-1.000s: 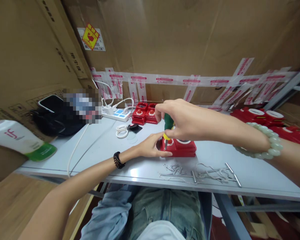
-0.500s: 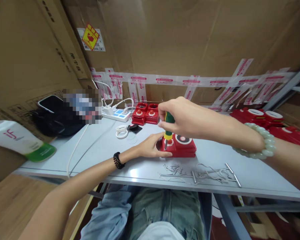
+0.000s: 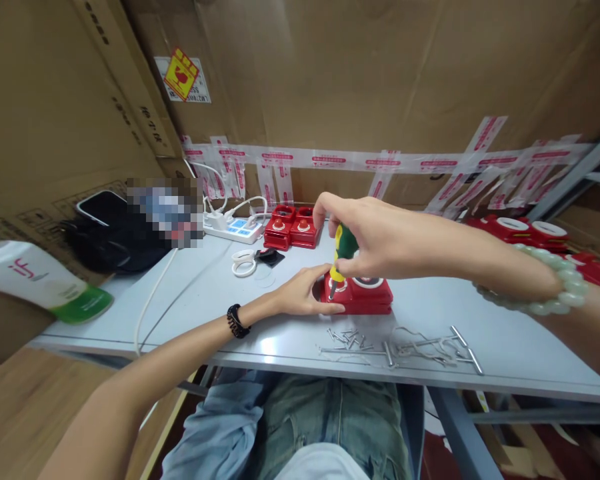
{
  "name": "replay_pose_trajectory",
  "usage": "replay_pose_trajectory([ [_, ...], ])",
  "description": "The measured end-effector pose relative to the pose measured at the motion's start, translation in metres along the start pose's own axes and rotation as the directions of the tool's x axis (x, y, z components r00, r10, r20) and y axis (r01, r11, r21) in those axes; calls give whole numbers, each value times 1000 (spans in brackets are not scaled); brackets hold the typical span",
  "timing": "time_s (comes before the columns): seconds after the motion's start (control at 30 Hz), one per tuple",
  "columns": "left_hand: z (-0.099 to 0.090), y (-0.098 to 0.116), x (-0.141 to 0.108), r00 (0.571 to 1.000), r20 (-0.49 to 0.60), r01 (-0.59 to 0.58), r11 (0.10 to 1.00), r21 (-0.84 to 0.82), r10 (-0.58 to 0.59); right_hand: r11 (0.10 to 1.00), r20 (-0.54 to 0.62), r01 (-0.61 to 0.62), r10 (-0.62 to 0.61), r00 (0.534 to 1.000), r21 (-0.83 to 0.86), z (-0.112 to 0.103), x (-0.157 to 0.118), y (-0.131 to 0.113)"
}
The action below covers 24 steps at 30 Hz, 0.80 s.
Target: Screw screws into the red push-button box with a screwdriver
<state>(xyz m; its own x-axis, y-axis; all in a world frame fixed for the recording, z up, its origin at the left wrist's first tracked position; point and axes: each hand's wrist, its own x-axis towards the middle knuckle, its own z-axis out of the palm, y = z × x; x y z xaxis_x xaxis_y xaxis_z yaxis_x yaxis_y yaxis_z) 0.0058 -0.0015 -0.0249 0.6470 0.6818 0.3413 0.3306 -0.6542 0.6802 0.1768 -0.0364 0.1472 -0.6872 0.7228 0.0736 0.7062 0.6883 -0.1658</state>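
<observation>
And the right hand (image 3: 390, 237) has shifted slightly, its wrist swinging out toward three o'clock, tipping the screwdriver (image 3: 337, 272) further over; the left hand (image 3: 300, 291) hasn't budged. Right thumb and fingers are pinching the green-and-yellow handle, while the left clasps the red case (image 3: 367, 303), thumb along its near side, fingers behind.

The case sits flat at mid-table, the tool's tip down by its small dial. Looks like light, stiff plastic, a touch slick; I'd take it by the plain side walls, clear of the dials. The handle should grip well at its thick part.

Loose screws (image 3: 350, 339) lie at the case's six o'clock, metal bars (image 3: 466, 349) and string at four, white rings (image 3: 243, 267) over at nine, a power strip (image 3: 240, 230) at ten. The pale table (image 3: 205, 300) is smooth and shiny, so small bits could roll. Taped cardboard (image 3: 330, 80) walls it in at twelve.
</observation>
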Motion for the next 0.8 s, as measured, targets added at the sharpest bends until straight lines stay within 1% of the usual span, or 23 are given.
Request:
replay_pose_trajectory([
  [0.07,0,0,0,1000,-2,1,1000,3,-1,999,10,-13,13,1000,-34,-2,0,-1],
  [0.17,0,1,0,1000,14,24,1000,-7,-24,996,-29,-49,47,998,-70,-3,1,-2],
  [0.23,0,1,0,999,16,29,999,-15,-28,999,-32,-23,22,999,-37,-4,1,-1],
  [0.3,0,2,0,1000,8,18,1000,-21,-18,1000,-1,19,-19,1000,11,-4,0,0],
  [0.37,0,2,0,1000,0,10,999,-32,-10,1000,10,23,-23,1000,13,-4,0,0],
  [0.5,0,2,0,999,10,31,999,-44,-31,999,-75,-22,20,997,-27,-1,0,0],
  [0.67,0,3,0,999,20,30,999,-30,-29,997,-118,22,-12,993,77,2,-1,4],
  [0.73,1,2,0,1000,16,26,999,-27,-26,996,-151,28,-15,988,81,0,-1,4],
  [0.8,1,2,0,999,8,46,999,-15,-46,997,-183,23,-9,983,71,-2,-2,4],
])
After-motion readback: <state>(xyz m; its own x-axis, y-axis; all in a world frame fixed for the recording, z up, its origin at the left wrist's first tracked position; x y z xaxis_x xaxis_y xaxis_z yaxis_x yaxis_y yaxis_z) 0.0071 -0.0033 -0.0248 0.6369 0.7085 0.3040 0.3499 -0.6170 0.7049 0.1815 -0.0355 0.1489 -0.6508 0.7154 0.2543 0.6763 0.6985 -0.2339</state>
